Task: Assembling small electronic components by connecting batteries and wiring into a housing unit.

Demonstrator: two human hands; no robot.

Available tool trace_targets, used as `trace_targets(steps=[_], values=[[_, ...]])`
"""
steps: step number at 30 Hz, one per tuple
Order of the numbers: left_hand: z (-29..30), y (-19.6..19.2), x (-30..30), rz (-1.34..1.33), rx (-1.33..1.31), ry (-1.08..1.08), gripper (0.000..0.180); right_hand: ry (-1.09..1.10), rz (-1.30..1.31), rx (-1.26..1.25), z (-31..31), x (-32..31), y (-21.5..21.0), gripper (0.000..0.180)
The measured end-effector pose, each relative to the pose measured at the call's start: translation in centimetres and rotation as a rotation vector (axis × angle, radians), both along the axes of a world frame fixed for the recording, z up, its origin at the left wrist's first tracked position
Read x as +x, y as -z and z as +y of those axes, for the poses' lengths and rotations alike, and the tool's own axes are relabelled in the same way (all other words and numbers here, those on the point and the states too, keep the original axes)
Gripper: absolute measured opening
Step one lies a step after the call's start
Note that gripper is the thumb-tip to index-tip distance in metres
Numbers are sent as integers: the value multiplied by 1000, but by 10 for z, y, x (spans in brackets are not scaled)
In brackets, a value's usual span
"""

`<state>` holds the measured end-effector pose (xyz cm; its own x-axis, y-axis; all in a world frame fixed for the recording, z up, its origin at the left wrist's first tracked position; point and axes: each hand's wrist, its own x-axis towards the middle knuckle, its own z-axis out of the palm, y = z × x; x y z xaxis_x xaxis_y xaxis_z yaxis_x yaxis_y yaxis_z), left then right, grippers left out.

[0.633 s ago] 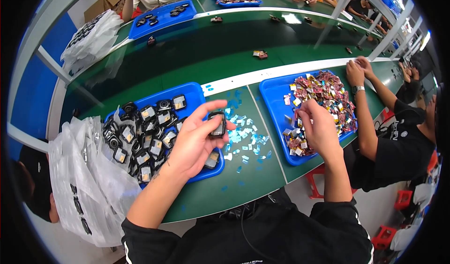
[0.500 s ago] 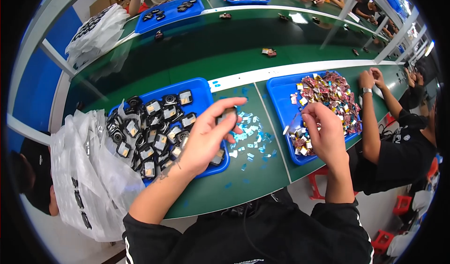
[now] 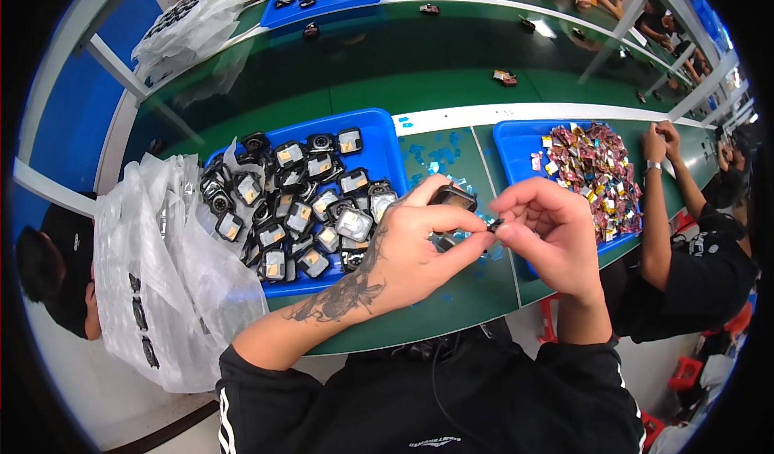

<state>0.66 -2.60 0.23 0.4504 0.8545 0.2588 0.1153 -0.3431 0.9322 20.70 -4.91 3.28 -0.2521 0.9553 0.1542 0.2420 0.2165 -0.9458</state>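
Observation:
My left hand (image 3: 423,244) is closed around a black smartwatch case (image 3: 453,198), partly hidden by the fingers. Close against it, my right hand (image 3: 552,232) pinches with thumb and forefinger. A tiny dark piece (image 3: 495,225) shows where the fingertips of both hands meet; its kind is too small to tell. Beyond my left forearm, a blue tray (image 3: 385,139) holds many black watch cases (image 3: 298,216), some with clear fronts. Small blue film pieces (image 3: 439,164) lie scattered on the green table behind my hands.
Right of my hands stands a second blue tray (image 3: 512,143) heaped with small reddish parts (image 3: 601,176). White plastic bags (image 3: 173,268) hang at the left table edge. A green conveyor belt (image 3: 379,75) carries loose parts (image 3: 505,77). A co-worker's arm (image 3: 659,204) is at the right.
My hands have come together; they were apart, with the watch case in my left hand and my right hand over the reddish parts. The whole view has shifted, moving the trays rightward.

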Motion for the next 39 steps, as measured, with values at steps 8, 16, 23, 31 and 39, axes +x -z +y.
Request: trace_targets(steps=[8,16,23,31,39], values=[[-1,2,0,-29,170,-39,13,-67,176,-183,1,11,-5,5],[-3,-1,0,44,163,27,13,-200,17,-250,3,15,-6,8],[-1,0,2,41,226,29,13,-126,-241,3,3,8,2,5],[1,6,1,93,182,-27,13,-58,112,-155,-1,11,7,9],[0,-1,1,126,298,-12,14,-236,195,-300,3,18,10,12]])
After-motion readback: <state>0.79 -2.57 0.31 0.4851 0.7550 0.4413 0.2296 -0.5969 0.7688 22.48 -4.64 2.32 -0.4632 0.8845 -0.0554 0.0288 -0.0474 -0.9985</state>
